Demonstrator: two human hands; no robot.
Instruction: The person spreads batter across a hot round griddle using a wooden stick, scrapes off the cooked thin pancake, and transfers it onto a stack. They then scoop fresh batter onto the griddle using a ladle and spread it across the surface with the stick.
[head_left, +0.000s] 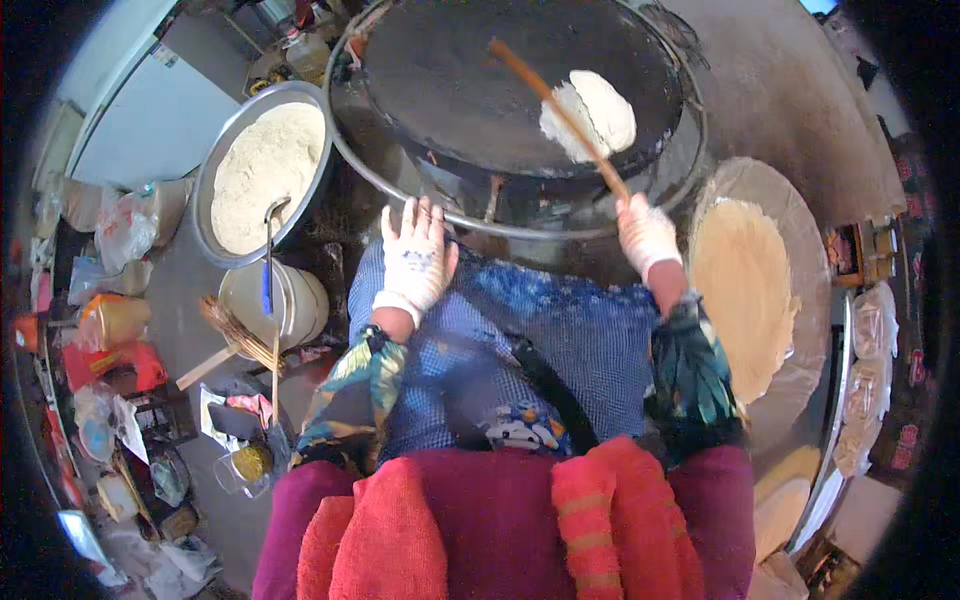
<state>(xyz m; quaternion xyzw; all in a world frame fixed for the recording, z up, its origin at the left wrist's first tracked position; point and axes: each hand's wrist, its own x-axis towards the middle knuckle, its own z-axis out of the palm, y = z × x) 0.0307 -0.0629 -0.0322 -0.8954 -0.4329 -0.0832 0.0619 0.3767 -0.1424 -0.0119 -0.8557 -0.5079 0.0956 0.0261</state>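
Observation:
My right hand (649, 231), in a white glove, grips the near end of a long wooden stick (525, 73). The stick slants over a large round black griddle (465, 82). A lump of pale batter or dough (609, 112) lies on the griddle's right part, partly crossed by the stick. My left hand (417, 251), gloved too, lies palm down over my blue checked apron (615, 360). Its fingers are spread and reach to the metal ring (540, 231) around the griddle; whether they touch it I cannot tell.
At left, a metal basin (204, 180) of pale batter or flour holds a blue-handled ladle (268, 277). Below stand a white bucket (247, 289) and a straw whisk (240, 334). On my right, a thin tan flatbread (742, 292) lies on a round board (814, 315). Bagged goods (870, 375) sit farther right.

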